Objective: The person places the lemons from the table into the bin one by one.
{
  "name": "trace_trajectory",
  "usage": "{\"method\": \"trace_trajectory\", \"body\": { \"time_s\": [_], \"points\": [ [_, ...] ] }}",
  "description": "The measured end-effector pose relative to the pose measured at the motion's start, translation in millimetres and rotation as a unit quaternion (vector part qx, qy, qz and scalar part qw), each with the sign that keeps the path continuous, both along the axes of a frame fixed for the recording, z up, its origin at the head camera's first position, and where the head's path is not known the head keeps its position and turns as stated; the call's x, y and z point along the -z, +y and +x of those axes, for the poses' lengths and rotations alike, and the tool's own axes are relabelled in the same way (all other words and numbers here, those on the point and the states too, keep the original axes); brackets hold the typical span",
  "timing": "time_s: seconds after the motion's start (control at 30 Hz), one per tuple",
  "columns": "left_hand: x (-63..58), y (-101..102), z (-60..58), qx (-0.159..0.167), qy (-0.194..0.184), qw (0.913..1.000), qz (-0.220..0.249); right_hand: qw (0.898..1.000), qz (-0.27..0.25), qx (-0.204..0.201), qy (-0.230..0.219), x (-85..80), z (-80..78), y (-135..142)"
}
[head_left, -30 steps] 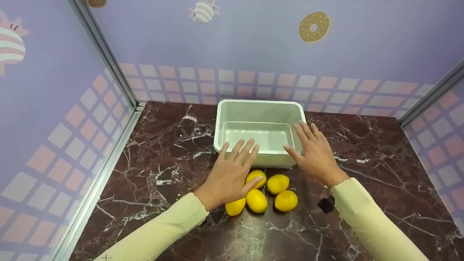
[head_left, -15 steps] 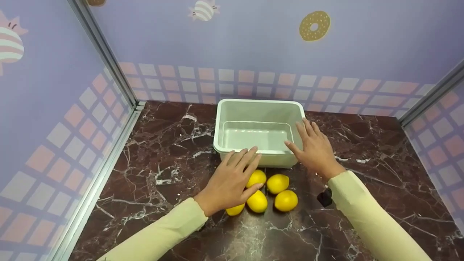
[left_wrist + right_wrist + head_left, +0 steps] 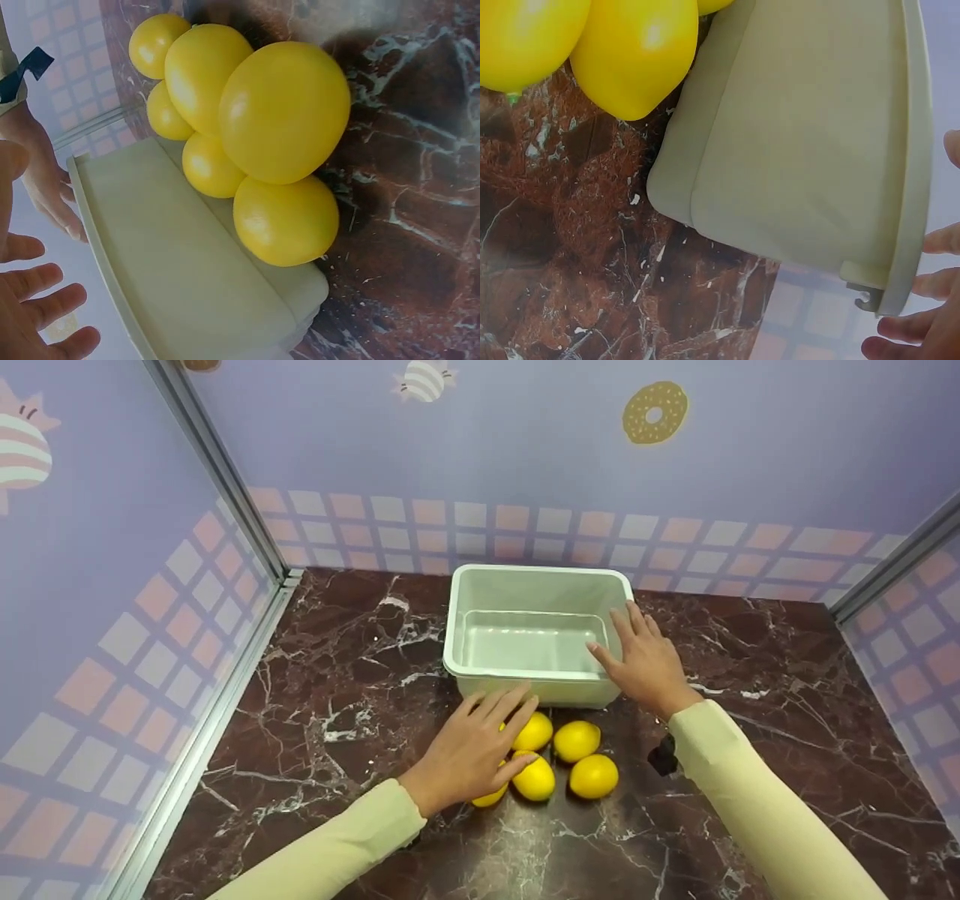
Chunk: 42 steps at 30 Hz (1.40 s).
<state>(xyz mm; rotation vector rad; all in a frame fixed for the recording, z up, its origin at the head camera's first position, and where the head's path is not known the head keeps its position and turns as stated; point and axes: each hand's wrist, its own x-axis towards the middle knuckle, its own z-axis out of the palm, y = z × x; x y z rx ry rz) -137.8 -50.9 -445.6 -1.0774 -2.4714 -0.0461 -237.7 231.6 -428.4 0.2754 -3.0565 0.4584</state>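
Note:
Several yellow lemons (image 3: 594, 777) lie bunched on the marble-patterned table in front of a pale rectangular plastic box (image 3: 540, 589). My left hand (image 3: 472, 744) hovers over the left lemons with its fingers spread, hiding part of them in the head view. In the left wrist view its fingers are held off the lemons (image 3: 285, 112), beside the box's rim. My right hand (image 3: 649, 669) is at the right front corner of the box, fingers extended along the rim. In the right wrist view those fingertips are right at the rim of the box (image 3: 802, 135).
Lilac walls (image 3: 540, 457) with checks and printed sweets enclose the dark marbled table (image 3: 360, 675) at the back and both sides. Metal rails (image 3: 225, 472) run along the wall joints. A black object (image 3: 664, 755) sits at my right wrist.
My left hand has drawn back from over the box's front rim to the lemons, its fingertips now lower in view. The right hand has shifted slightly forward at the box's right rim.

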Motion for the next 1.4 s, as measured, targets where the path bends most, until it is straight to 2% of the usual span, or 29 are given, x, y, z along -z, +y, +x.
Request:
{"method": "trace_trajectory", "body": {
  "time_s": [0.23,0.67,1.03,1.4],
  "points": [
    [7.6,-5.2,2.4,-0.005,-0.024,0.9995,-0.02,1.0,-0.001,0.002,-0.004,3.6,-8.1,3.8],
    [12.6,-13.2,3.9,-0.015,-0.047,0.9987,0.006,1.0,-0.005,0.007,-0.014,8.7,-18.7,7.5],
    [17.2,-15.2,5.3,-0.019,-0.081,0.9965,-0.005,0.999,-0.014,0.008,-0.03,10.8,-23.7,5.1],
    [19.3,-15.6,6.0,-0.021,-0.085,0.9962,0.0,0.999,0.0,0.015,-0.034,8.2,-27.9,-1.4]
  ]
}}
